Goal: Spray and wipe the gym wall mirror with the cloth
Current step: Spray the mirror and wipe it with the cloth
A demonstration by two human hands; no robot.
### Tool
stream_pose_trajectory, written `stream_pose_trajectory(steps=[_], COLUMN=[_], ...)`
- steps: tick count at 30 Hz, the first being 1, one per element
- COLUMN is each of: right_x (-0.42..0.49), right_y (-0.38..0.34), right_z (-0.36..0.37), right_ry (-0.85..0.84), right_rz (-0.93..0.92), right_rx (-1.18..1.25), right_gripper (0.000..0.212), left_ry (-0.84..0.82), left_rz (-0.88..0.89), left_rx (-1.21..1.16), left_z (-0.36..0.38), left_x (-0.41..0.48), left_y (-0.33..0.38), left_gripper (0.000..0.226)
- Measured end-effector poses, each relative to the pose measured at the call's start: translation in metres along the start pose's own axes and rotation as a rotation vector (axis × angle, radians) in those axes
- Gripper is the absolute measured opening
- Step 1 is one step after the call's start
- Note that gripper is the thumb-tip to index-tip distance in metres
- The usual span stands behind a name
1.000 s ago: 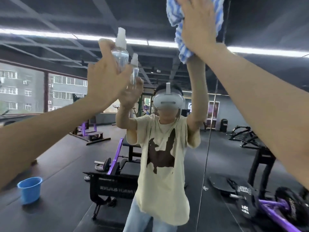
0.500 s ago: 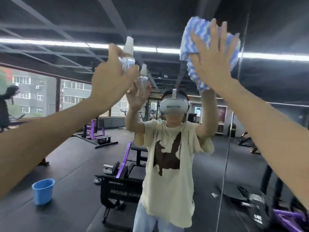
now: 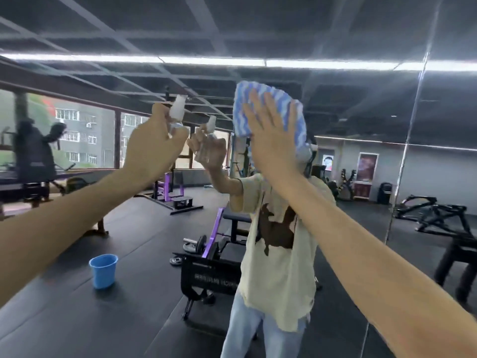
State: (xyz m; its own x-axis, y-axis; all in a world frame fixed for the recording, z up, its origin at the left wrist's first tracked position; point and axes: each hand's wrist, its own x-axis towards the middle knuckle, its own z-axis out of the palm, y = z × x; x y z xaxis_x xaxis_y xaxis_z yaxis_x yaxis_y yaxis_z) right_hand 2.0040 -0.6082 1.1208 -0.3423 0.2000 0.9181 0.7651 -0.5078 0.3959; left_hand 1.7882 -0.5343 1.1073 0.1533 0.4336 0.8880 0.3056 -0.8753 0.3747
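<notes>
- You are pressing striped cloth [image 3: 259,92] onto wall mirror [image 3: 361,112] with right hand [image 3: 271,140]. Fingers are straight and spread, none curling. Flat palm is likely spreading pressure so the whole pad is meeting glass.
- Cloth is lying between palm and glass, with edges showing above and beside fingers.
- Left hand [image 3: 154,148] is wrapping fingers round small spray bottle [image 3: 178,111]. White nozzle is poking above knuckles, just beside cloth hand.
- You are probably holding bottle raised so next burst needs no reach.
- Judging by this, you are working in wipe stage.
</notes>
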Motion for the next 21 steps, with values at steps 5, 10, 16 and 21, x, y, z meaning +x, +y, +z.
stream_pose_trajectory(steps=[5,10,16,21], right_x=[-0.137,-0.023,-0.082,-0.134], right_y=[-0.101,-0.059,-0.152,-0.180], right_z=[-0.002,0.024,0.033,0.034], right_ry=[-0.351,-0.098,-0.067,-0.304], right_rz=[-0.591,-0.521,-0.484,-0.852], right_rx=[0.339,0.138,0.164,0.460], right_gripper=[0.040,0.052,0.052,0.049], left_ry=[-0.088,-0.016,0.022,-0.005], left_rz=[-0.004,-0.011,-0.131,0.006], left_rx=[-0.033,-0.004,-0.123,0.000], left_z=[-0.013,-0.020,-0.028,-0.051], left_x=[-0.015,-0.034,-0.044,-0.045], left_y=[-0.007,-0.022,-0.047,-0.060], left_gripper=[0.033,0.046,0.053,0.054])
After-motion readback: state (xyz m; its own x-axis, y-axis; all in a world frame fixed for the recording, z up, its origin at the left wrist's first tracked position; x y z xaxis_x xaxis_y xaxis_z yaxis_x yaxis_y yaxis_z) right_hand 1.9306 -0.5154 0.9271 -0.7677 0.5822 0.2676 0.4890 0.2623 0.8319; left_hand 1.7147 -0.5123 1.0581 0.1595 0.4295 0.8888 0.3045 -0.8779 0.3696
